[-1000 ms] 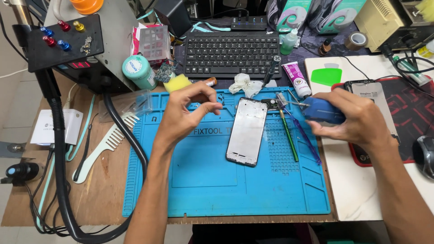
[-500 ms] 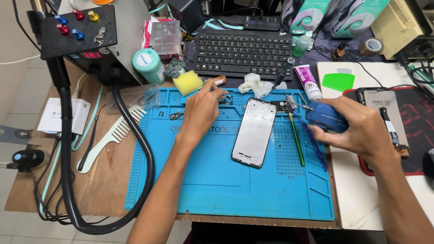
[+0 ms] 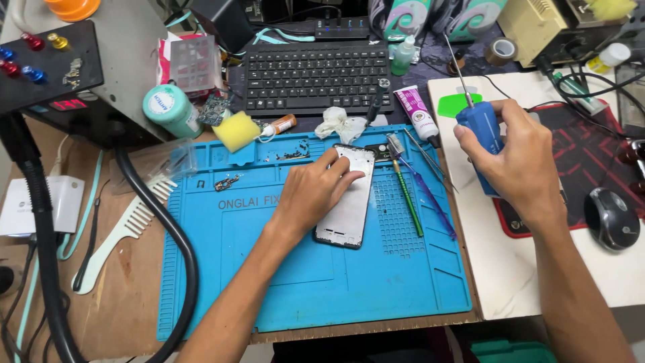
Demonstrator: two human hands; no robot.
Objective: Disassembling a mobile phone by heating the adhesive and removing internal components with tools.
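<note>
A phone frame with a pale inner side lies face up on the blue repair mat. My left hand rests flat on the frame's left half, fingers reaching its top edge. My right hand is raised to the right of the mat and grips a blue electric screwdriver, its thin bit pointing up and away. A green-handled tool and a purple-blue tool lie on the mat just right of the phone frame.
A black keyboard sits behind the mat, with a yellow sponge, a crumpled tissue and a tube near it. A black hose, pale comb, red mouse pad and mouse flank the mat.
My left hand came down from the mat's top tray onto the phone frame. My right hand lifted the screwdriver and turned its bit upward. The camera view shifted closer.
</note>
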